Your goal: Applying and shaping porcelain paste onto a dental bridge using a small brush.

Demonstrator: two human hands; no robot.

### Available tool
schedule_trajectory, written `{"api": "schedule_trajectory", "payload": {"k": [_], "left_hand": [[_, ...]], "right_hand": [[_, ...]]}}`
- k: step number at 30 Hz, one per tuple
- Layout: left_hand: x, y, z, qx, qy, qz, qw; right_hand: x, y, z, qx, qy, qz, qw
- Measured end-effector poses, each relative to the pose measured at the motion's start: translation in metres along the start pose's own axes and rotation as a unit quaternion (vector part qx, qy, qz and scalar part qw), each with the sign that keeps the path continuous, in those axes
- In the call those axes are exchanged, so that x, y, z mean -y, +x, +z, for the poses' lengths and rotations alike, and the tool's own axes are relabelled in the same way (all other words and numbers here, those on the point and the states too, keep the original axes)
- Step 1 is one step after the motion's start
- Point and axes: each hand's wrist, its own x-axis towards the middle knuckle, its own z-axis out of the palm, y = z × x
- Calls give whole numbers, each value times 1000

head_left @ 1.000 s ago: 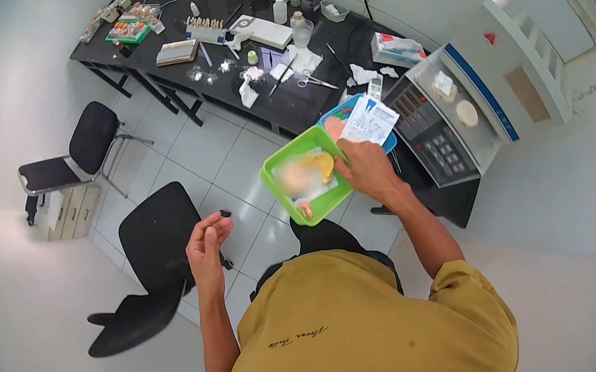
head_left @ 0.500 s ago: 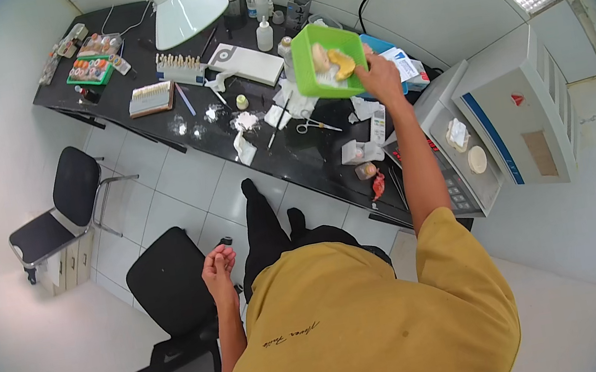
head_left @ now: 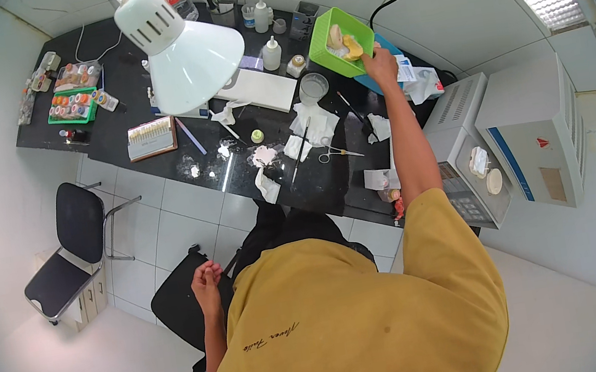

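Note:
My right hand (head_left: 380,68) grips the near right corner of a light green plastic basket (head_left: 322,34). Inside the basket lie a yellow dental cast (head_left: 352,47) and a pale one (head_left: 335,36). The basket is over the back of the desk, beside a blue tray (head_left: 387,47) that it partly covers; whether it rests on anything cannot be made out. My left hand (head_left: 207,278) hangs low beside my body, fingers curled in, with nothing visible in it.
On the black desk (head_left: 234,172) are a white lamp (head_left: 197,66), scissors (head_left: 339,152), tissues (head_left: 309,130), a glass cup (head_left: 313,88), squeeze bottles (head_left: 271,54) and white powder (head_left: 263,156). A grey-white machine (head_left: 463,154) stands right. A swivel chair (head_left: 183,295) is behind my left arm.
My right hand has carried the green basket back toward the wall and slightly right. My body has moved closer to the desk. My left hand still hangs with curled fingers.

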Motion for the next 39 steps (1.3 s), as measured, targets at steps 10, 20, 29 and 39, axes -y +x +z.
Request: {"api": "schedule_trajectory", "payload": {"k": [10,20,29,39], "left_hand": [[3,6,-2,1,-2,-6,1000],[20,11,10,29,-14,13,999],[22,13,17,23,0,2,1000],[18,12,29,5,-9,-12,1000]], "right_hand": [[-21,-1,40,9,-3,26,1000],[-23,9,44,14,-31,48,998],[-14,2,50,15,-42,66,997],[-13,-8,51,19,-45,41,998]]}}
